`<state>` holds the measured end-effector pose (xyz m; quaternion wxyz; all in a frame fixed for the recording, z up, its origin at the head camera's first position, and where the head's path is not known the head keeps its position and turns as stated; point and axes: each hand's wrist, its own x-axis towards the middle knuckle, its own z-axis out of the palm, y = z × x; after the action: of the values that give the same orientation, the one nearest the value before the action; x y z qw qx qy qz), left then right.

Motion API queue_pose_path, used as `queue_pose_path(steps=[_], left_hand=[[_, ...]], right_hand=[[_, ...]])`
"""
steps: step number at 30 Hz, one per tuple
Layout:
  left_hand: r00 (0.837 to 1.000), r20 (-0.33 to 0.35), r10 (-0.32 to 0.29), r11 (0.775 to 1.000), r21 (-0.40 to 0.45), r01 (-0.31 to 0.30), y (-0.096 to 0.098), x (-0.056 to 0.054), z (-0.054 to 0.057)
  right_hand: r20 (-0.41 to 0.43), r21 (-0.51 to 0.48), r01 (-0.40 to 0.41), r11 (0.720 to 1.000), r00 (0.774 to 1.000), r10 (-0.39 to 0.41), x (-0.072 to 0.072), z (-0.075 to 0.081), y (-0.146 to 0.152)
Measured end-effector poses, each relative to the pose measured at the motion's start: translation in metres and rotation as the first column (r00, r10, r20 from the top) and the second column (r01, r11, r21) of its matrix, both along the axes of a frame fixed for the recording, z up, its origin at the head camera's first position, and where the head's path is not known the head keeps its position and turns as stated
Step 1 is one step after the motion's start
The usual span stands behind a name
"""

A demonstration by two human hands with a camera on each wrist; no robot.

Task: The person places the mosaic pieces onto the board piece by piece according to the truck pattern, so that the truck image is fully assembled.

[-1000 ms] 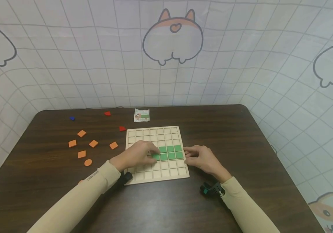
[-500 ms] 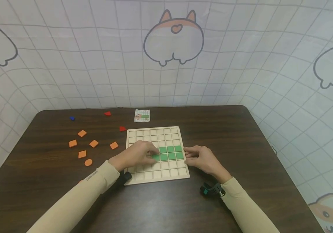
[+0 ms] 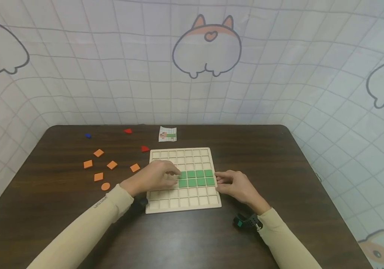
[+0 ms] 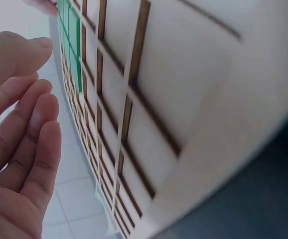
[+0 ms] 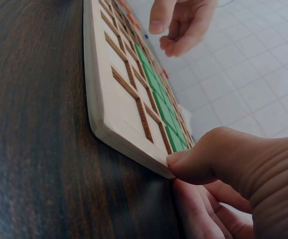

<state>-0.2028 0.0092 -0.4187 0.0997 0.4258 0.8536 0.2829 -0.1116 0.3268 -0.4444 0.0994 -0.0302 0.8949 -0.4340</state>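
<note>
A pale wooden grid board (image 3: 198, 202) lies on the dark table. Green square tiles (image 3: 192, 182) fill part of two neighbouring rows, reaching its right side. My left hand (image 3: 155, 177) hovers over the board's left half, just left of these tiles. Its fingers are loosely bent with nothing between them, as the left wrist view shows of that hand (image 4: 22, 124). At the board's right edge is my right hand (image 3: 238, 185). In the right wrist view its thumb (image 5: 186, 167) lies on the rim and its fingers are at the side and below, pinching the edge.
Several orange square tiles (image 3: 98, 176) and an orange round piece (image 3: 105, 186) lie left of the board. Red pieces (image 3: 145, 148) and a small blue piece (image 3: 88, 135) lie farther back. A printed pattern card (image 3: 167, 134) sits behind the board.
My left hand has drawn slightly left, away from the green tiles, uncovering more of the leftmost ones. My right hand stays at the board's edge. The head view has shifted a little.
</note>
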Motion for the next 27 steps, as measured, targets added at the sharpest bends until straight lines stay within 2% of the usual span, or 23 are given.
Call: queue_pose_path(steps=[6,17,23,27], left_hand=[[0.999,-0.029,0.025,0.999,0.023,-0.024,-0.015,-0.004,0.005],[0.989,0.010,0.147,0.989,-0.003,-0.147,-0.051,-0.015,0.008],[0.982,0.007,0.190,0.982,0.005,-0.190,-0.073,-0.021,0.003],[0.971,0.007,0.239,0.971,-0.024,-0.239,-0.088,-0.024,-0.001]], right_hand=[[-0.002,-0.004,0.000,1.000,1.000,0.000,0.000,0.000,0.000],[0.024,-0.001,0.016,1.000,1.000,-0.016,0.002,0.003,-0.001],[0.014,0.001,-0.002,1.000,1.000,0.002,0.002,0.003,0.000],[0.018,0.000,-0.003,1.000,1.000,0.003,0.002,0.004,0.000]])
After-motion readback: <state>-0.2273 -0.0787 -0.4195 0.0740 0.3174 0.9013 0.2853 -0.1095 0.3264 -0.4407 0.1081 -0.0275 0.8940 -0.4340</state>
